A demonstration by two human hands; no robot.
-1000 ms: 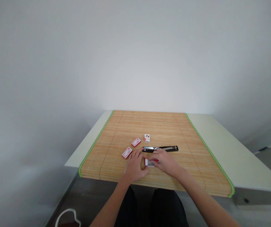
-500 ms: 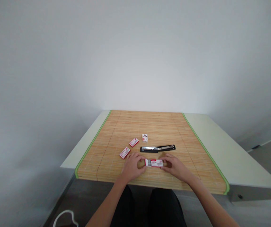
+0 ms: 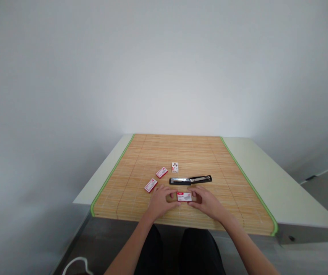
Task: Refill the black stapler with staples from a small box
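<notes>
A small red-and-white staple box (image 3: 184, 197) lies closed near the front of the mat, between my two hands. At its left end, my left hand (image 3: 161, 201) has thumb and fingers bent around the corners. My right hand (image 3: 206, 202) grips the box from the right, fingers at the far edge and thumb at the near edge. Just beyond my hands lies a black stapler (image 3: 180, 181) with its long arm folded back open, showing the metal channel. Two more red-and-white boxes, one nearer (image 3: 151, 185) and one farther (image 3: 162, 172), rest to the left.
A small white box with a dark picture (image 3: 175, 167) stands behind the stapler. The bamboo mat (image 3: 181, 149) with green edging covers the middle of the white table (image 3: 255, 172). A wall (image 3: 178, 68) rises behind. A white cable (image 3: 78, 259) hangs at lower left.
The staple box's sleeve has slid left over its inner tray, so the box is now closed. My right hand has moved left with it; my left hand stays nearly in place.
</notes>
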